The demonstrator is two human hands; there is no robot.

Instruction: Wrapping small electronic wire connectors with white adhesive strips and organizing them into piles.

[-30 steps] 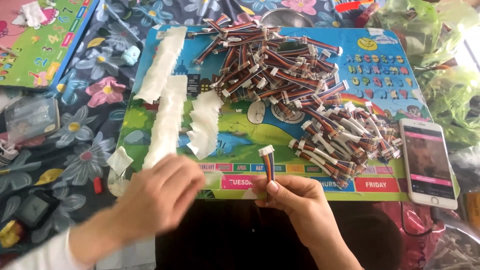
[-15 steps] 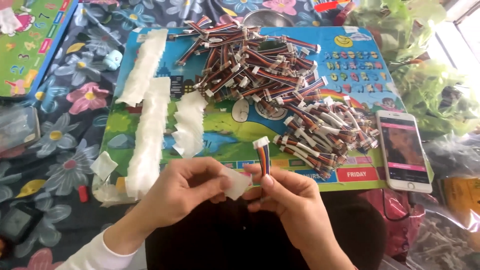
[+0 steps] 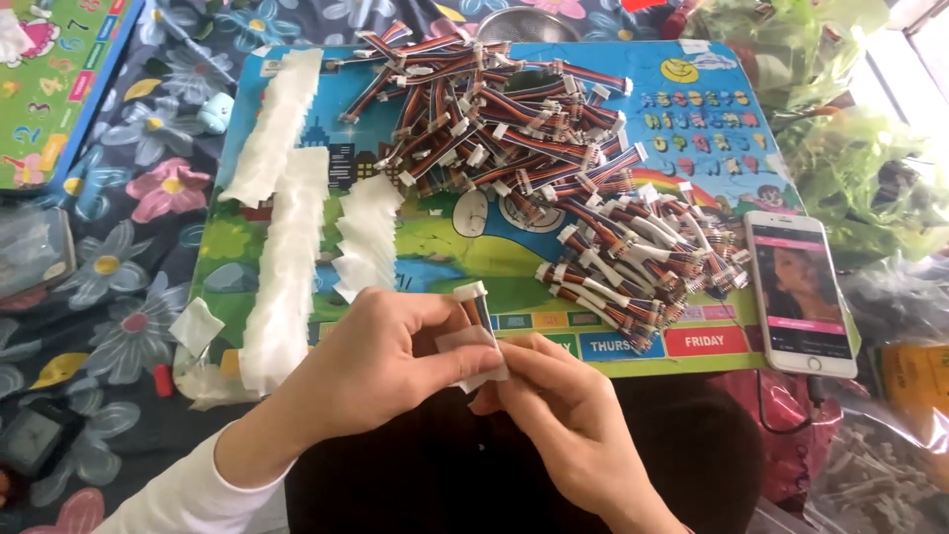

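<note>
My left hand (image 3: 381, 361) and my right hand (image 3: 559, 405) meet at the near edge of a colourful picture board (image 3: 692, 129). Between them they hold a short multicoloured wire bundle with a white connector (image 3: 472, 297) on top. A small translucent white tape piece (image 3: 473, 351) is pressed around the bundle by both hands' fingertips. A big heap of similar wire bundles (image 3: 514, 129) covers the far and right part of the board. Rows of white tape strips (image 3: 287, 247) lie on the board's left side.
A white smartphone (image 3: 799, 292) with a lit screen lies at the board's right edge. Green plastic bags (image 3: 870, 168) sit at the right. A floral cloth (image 3: 129, 247) lies under everything, another colourful board (image 3: 54, 89) at far left, a metal bowl (image 3: 519, 22) beyond.
My left hand picked up a tape piece and brought it to the wire bundle in my right hand. Now both hands press the tape around the bundle.
</note>
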